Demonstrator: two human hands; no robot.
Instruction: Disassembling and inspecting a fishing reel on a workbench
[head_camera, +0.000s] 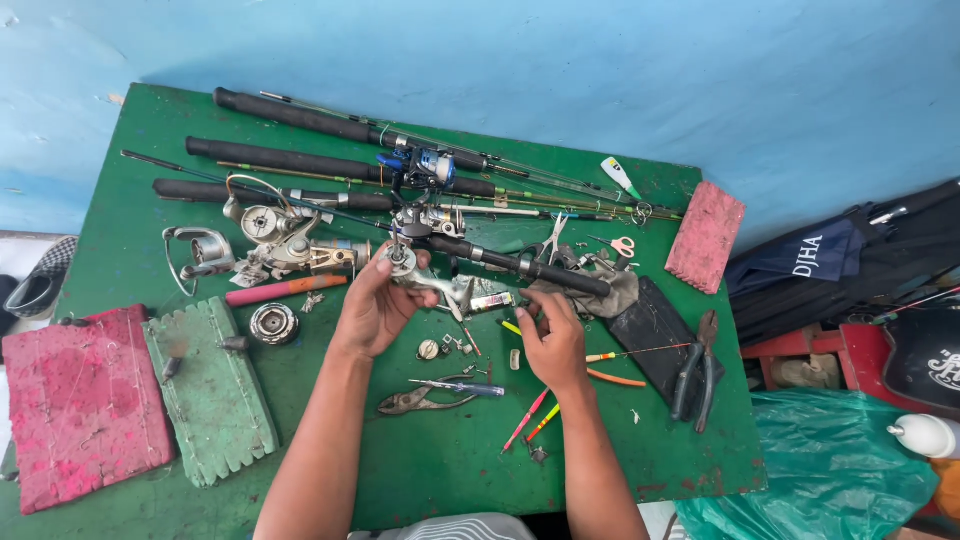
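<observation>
Left hand (375, 305) closed round a silver reel body (425, 278), lifted off the green board (450, 460) for access; right hand (550, 340) pinching something small, too tiny to identify.

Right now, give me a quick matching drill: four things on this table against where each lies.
Things:
1. pliers
2. red foam block
3. loose spool
4. reel body

Places:
A. held in the left hand
B. far right corner of the green table
C. right edge, beside the black pouch
D. left of the left hand, by the green foam board

Pairs: 1-C, 2-B, 3-D, 4-A
</observation>
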